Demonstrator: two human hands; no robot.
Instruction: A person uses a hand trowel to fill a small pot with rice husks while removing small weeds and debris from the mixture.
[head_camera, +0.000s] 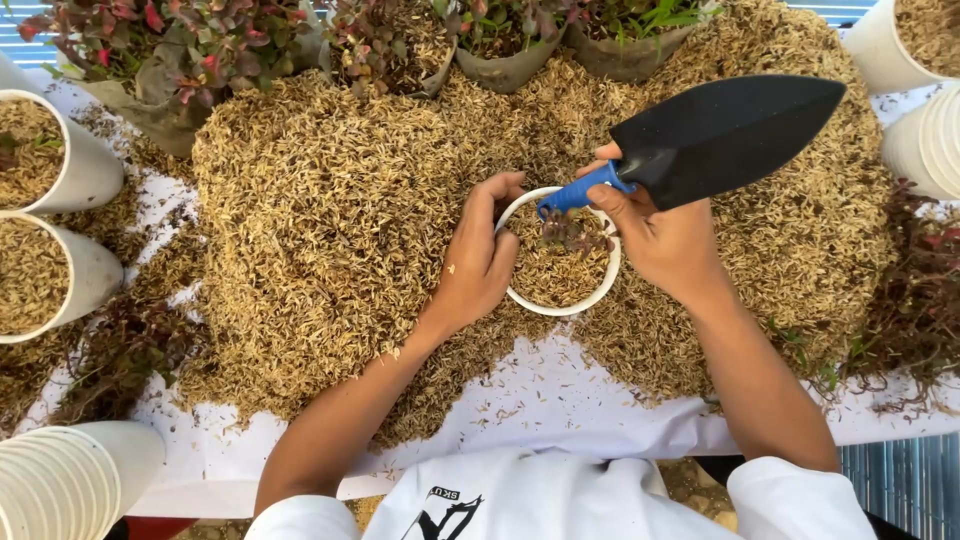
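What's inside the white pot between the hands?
The white pot holds husk filling nearly to the rim, with a small reddish seedling on top. The left hand and right hand cover parts of the rim; anything beneath the husks is hidden.
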